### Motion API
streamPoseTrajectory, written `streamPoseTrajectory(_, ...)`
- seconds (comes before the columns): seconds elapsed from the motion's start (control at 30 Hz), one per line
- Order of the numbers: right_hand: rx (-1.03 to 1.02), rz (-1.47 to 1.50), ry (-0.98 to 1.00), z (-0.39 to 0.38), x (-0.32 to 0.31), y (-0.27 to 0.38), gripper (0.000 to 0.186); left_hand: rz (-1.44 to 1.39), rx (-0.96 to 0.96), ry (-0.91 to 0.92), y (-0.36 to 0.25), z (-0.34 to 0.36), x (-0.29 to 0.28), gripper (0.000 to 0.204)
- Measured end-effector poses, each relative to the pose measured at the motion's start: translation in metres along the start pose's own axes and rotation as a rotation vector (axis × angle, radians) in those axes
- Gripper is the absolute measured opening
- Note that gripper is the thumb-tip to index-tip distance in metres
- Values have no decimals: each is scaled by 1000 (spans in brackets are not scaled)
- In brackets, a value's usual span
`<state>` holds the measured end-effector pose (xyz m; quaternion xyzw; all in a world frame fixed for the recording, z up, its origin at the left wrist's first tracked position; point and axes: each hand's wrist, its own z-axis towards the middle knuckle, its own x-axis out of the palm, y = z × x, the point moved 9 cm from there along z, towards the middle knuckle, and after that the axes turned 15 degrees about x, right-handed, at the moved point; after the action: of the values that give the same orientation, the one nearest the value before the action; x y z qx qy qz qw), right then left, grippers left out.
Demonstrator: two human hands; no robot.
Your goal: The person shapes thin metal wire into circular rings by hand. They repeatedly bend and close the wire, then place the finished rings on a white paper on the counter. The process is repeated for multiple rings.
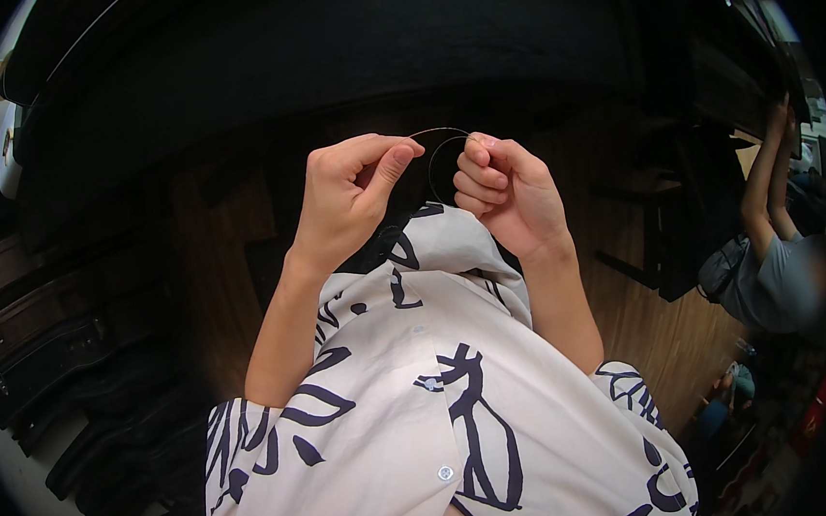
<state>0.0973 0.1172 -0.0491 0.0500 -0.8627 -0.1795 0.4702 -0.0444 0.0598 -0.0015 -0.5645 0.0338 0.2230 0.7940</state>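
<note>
A thin, golden-brown wire (pixel 440 129) arches between my two hands, and a loop of it hangs down beside the right one. My left hand (pixel 350 195) pinches one end between thumb and forefinger. Gripping the other part at the fingertips is my right hand (pixel 516 192), its remaining fingers curled in toward the palm. Both hands are raised in front of my patterned white shirt (pixel 394 386), a short distance apart. The exact grip points are partly covered by the fingers.
Ahead stretches a large black surface (pixel 319 52). Several dark cases (pixel 47 350) are lined up at the left. On the right, past a dark piece of furniture (pixel 668 228), another person (pixel 773 273) has both arms raised. The floor (pixel 642 337) is wooden.
</note>
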Motion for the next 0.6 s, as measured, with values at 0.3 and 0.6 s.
streamPoseTrajectory(0.3, -53, 10, 45, -5, 17, -2, 19, -975, -292, 51, 4, -11, 46, 60)
streamPoseTrajectory(0.6, 67, 12, 166, -7, 23, -3, 28, -861, -295, 3, 6, -9, 26, 59)
